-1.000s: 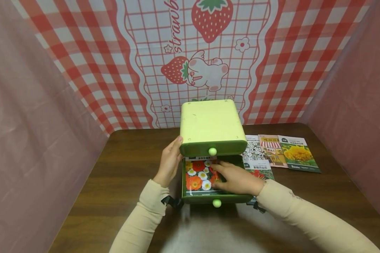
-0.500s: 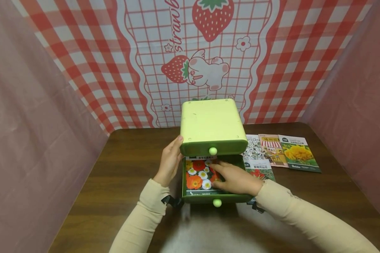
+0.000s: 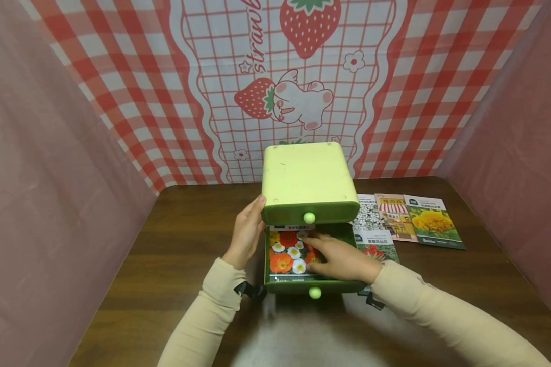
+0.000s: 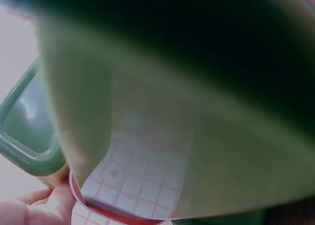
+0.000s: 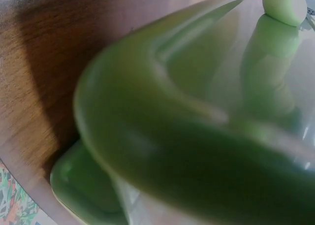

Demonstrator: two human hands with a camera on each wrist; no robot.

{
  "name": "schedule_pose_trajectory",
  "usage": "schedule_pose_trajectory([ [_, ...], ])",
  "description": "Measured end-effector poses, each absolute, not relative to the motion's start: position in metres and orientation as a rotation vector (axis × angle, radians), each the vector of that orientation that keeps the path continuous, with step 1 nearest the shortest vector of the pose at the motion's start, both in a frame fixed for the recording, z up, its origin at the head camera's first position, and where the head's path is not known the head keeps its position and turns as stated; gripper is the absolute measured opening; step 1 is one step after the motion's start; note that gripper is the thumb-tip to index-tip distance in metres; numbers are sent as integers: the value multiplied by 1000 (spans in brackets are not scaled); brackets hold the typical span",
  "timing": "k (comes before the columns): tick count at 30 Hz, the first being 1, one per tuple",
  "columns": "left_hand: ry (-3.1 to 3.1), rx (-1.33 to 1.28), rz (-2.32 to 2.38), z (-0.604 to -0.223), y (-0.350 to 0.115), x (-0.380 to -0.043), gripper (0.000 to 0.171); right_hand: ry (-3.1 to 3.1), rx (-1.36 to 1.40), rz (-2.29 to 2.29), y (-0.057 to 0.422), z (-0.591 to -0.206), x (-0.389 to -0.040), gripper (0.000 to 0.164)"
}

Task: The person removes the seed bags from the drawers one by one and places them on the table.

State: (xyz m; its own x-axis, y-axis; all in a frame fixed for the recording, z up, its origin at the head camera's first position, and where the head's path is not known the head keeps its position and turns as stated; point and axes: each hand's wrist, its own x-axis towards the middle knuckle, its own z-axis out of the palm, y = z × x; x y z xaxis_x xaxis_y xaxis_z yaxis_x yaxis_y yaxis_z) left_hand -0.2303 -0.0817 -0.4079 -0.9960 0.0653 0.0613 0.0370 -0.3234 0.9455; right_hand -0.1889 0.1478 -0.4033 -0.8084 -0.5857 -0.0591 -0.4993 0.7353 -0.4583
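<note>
A small two-drawer cabinet (image 3: 307, 173) with a light green top and dark green drawers stands on the table. Its lower drawer (image 3: 289, 288) is pulled out, and a seed packet (image 3: 286, 252) printed with red, orange and white flowers lies inside. My right hand (image 3: 342, 257) reaches into this drawer, its fingers and thumb spread over the packet's right part. Against the cabinet's left side rests my left hand (image 3: 245, 232), thumb up near the front corner. Beneath the upper knob (image 3: 309, 217), the upper drawer is closed. The drawer front (image 5: 147, 136) fills most of the right wrist view.
Right of the cabinet lie more seed packets: one with yellow flowers (image 3: 433, 221), one with a striped awning (image 3: 397, 216), one with white flowers (image 3: 366, 216) and one with red flowers (image 3: 378, 247). A strawberry-print cloth (image 3: 298, 76) hangs behind the brown table (image 3: 165, 255).
Both hands stay in nearly the same places, and the packet lies in the drawer as before. The head view has shifted very slightly.
</note>
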Motion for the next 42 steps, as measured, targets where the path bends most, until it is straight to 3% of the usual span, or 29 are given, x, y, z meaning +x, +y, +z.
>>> schedule_pose_trajectory([
  [23, 1840, 136, 2516, -409, -82, -231, 59, 2720, -773, -791, 151, -405, -190, 51],
  [42, 1830, 133, 2517, -408, -83, -231, 57, 2439, -279, -1466, 148, -401, -200, 41],
])
